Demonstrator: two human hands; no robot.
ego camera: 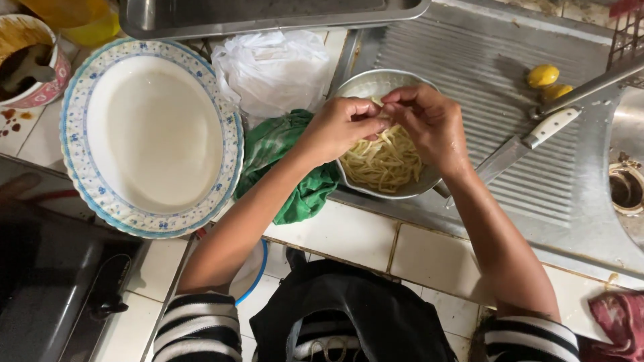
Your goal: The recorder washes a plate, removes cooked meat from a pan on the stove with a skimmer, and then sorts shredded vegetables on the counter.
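Note:
A metal bowl [361,84] full of pale yellow noodles [384,161] rests on the edge of a ribbed steel drainboard [496,80]. Both hands hover over it, fingertips meeting. My left hand [339,126] and my right hand [429,121] pinch the same strand of noodles between thumbs and fingers, just above the pile. Striped sleeves cover both upper arms.
A large oval white plate with a blue floral rim [149,137] lies to the left. Beside the bowl sit a green cloth [282,161] and a white plastic bag [275,70]. A white-handled knife [526,144] and lemon pieces [545,77] lie on the drainboard. A sauce bowl [30,60] stands far left.

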